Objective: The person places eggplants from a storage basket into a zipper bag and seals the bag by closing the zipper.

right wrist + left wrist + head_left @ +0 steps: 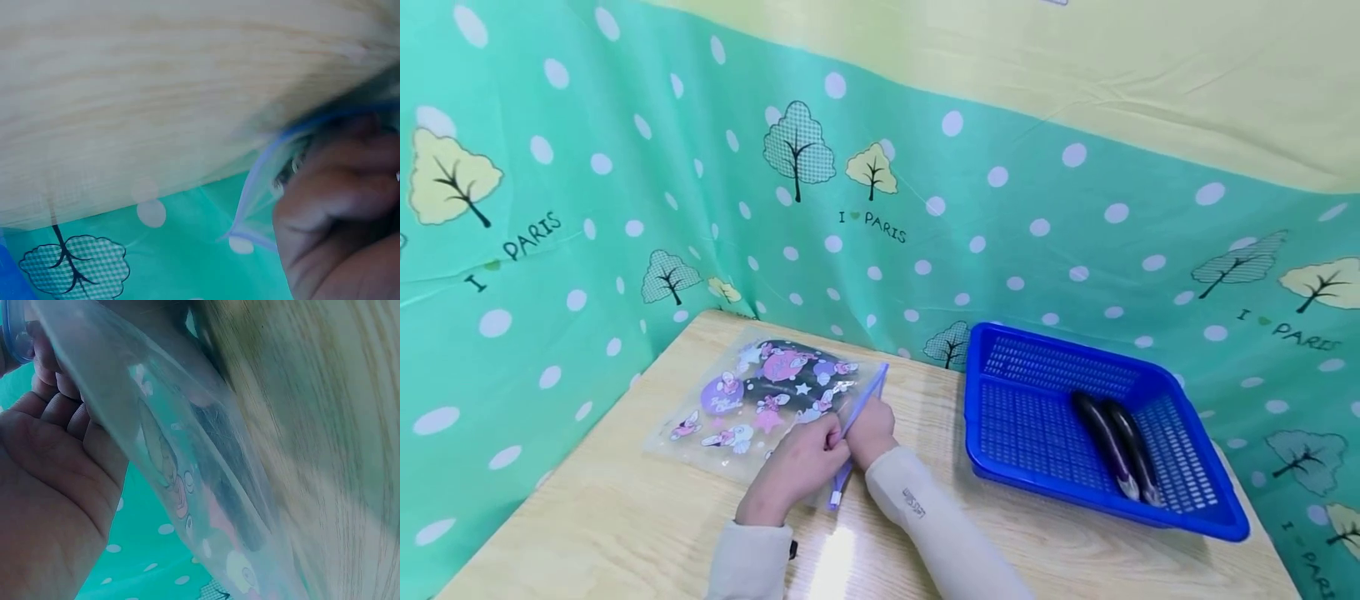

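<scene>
A clear slider zip bag point(722, 404) with pink and purple cartoon prints lies on the table, and dark elongated things like eggplants point(790, 390) show through its film. My left hand point(801, 467) pinches the bag's edge by the purple zip strip point(872, 387); its curled fingers point(78, 419) show beside the film in the left wrist view. At the bag's open mouth, my right hand point(872, 429) reaches inside. Its fingers point(337, 200) look bent in the right wrist view, but their tips and anything in them are hidden.
On the right stands a blue plastic basket point(973, 417) with two dark eggplants point(1108, 446) in it. The wooden table point(617, 500) meets a green printed cloth point(850, 275) at the back and sides. A white slider point(835, 498) sits at the zip's near end.
</scene>
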`<state>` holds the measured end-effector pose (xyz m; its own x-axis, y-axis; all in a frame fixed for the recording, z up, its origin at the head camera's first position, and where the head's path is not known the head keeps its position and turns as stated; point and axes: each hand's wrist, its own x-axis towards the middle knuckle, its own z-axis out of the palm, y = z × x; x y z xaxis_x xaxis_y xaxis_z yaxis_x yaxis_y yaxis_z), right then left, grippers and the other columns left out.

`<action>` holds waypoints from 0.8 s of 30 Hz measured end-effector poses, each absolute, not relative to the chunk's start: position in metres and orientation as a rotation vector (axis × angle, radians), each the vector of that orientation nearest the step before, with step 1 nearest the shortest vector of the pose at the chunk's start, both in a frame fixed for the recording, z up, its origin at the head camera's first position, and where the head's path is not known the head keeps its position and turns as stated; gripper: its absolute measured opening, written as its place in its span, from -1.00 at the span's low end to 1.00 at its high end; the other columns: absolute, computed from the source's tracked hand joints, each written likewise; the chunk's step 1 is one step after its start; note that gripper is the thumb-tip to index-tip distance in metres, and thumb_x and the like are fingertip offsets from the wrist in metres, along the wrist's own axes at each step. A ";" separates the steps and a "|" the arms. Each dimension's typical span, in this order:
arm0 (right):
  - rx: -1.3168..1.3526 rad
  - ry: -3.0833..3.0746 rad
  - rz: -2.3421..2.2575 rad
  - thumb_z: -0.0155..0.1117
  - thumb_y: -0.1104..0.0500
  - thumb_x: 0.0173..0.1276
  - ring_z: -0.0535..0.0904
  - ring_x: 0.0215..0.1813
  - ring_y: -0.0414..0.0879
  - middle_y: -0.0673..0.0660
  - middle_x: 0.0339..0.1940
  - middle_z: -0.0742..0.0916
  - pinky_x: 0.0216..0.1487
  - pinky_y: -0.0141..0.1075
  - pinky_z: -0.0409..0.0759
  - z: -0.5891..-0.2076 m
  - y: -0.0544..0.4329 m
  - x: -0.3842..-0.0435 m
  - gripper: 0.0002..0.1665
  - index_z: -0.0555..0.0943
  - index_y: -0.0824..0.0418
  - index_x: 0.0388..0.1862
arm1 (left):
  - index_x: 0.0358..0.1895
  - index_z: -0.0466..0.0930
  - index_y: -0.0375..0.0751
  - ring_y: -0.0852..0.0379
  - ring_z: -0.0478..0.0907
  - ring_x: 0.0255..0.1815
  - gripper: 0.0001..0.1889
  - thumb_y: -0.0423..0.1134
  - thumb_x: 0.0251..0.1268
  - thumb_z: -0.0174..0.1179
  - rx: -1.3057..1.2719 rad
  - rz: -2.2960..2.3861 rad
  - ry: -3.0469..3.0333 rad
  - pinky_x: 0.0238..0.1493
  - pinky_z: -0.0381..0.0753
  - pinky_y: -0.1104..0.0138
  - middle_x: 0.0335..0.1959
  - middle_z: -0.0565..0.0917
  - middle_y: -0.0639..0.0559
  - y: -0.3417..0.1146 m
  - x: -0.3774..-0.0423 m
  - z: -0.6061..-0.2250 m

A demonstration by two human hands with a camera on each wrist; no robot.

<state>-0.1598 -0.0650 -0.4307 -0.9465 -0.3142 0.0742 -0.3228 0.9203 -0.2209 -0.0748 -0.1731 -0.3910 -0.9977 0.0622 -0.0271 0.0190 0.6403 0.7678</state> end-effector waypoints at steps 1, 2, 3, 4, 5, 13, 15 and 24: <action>0.522 -3.066 0.325 0.19 0.15 0.35 0.55 -0.48 0.01 0.10 -0.56 0.63 -0.45 -0.16 0.53 -0.428 -0.060 -0.158 -0.72 0.51 0.11 -0.59 | -0.45 0.35 -0.05 0.15 0.39 -0.53 -0.85 -0.30 0.22 0.12 0.068 1.312 2.790 -0.46 0.37 0.24 -0.60 0.40 0.11 -0.171 -0.075 -0.391; 0.545 -3.096 0.288 0.21 0.15 0.34 0.56 -0.47 0.00 0.10 -0.55 0.63 -0.46 -0.16 0.54 -0.424 -0.055 -0.155 -0.72 0.52 0.12 -0.59 | -0.45 0.35 -0.04 0.15 0.39 -0.53 -0.85 -0.29 0.23 0.13 0.062 1.309 2.781 -0.47 0.37 0.24 -0.60 0.39 0.10 -0.170 -0.076 -0.391; 0.573 -3.122 0.250 0.23 0.13 0.33 0.56 -0.47 -0.01 0.10 -0.54 0.63 -0.46 -0.17 0.55 -0.419 -0.050 -0.152 -0.73 0.53 0.12 -0.58 | -0.44 0.35 -0.04 0.15 0.38 -0.53 -0.84 -0.28 0.24 0.13 0.056 1.303 2.775 -0.47 0.36 0.24 -0.60 0.39 0.10 -0.169 -0.076 -0.392; 0.588 -3.148 0.234 0.25 0.10 0.34 0.55 -0.48 -0.02 0.09 -0.55 0.62 -0.48 -0.17 0.55 -0.415 -0.045 -0.149 -0.70 0.54 0.12 -0.59 | -0.44 0.36 -0.04 0.14 0.38 -0.53 -0.84 -0.27 0.26 0.14 0.050 1.295 2.773 -0.47 0.36 0.24 -0.60 0.39 0.09 -0.168 -0.076 -0.392; 0.613 -3.166 0.215 0.27 0.07 0.36 0.54 -0.48 -0.04 0.08 -0.56 0.62 -0.49 -0.17 0.55 -0.409 -0.040 -0.146 -0.67 0.54 0.12 -0.60 | -0.45 0.36 -0.04 0.14 0.38 -0.54 -0.82 -0.26 0.28 0.14 0.041 1.292 2.768 -0.48 0.35 0.25 -0.60 0.39 0.09 -0.167 -0.077 -0.392; 0.708 -3.118 0.432 0.30 -0.06 0.41 0.52 -0.51 -0.05 0.03 -0.58 0.60 -0.42 -0.15 0.53 -0.327 0.016 -0.112 -0.61 0.58 0.16 -0.52 | -0.42 0.38 -0.06 0.12 0.34 -0.58 -0.86 -0.25 0.26 0.14 0.004 1.249 2.753 -0.54 0.31 0.25 -0.60 0.40 0.07 -0.171 -0.074 -0.393; 0.692 -3.082 0.479 0.30 -0.05 0.42 0.52 -0.50 -0.07 0.01 -0.57 0.61 -0.36 -0.14 0.54 -0.308 0.037 -0.113 -0.64 0.61 0.17 -0.47 | -0.42 0.37 -0.06 0.12 0.34 -0.57 -0.87 -0.26 0.25 0.13 -0.010 1.234 2.759 -0.53 0.31 0.25 -0.59 0.39 0.06 -0.173 -0.074 -0.393; 0.429 -3.227 0.406 0.31 -0.02 0.45 0.47 -0.48 -0.11 -0.01 -0.52 0.59 -0.37 -0.18 0.51 -0.279 0.168 -0.146 -0.71 0.66 0.18 -0.31 | -0.44 0.35 -0.09 0.10 0.32 -0.56 -0.83 -0.23 0.30 0.11 -0.010 1.185 2.752 -0.55 0.28 0.28 -0.59 0.36 0.03 -0.171 -0.078 -0.390</action>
<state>-0.1463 0.1685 -0.2789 -0.9562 -0.2734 -0.1044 -0.2390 0.9354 -0.2605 -0.0785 -0.1713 -0.3898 -0.9894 0.0512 -0.1358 -0.0635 0.6885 0.7224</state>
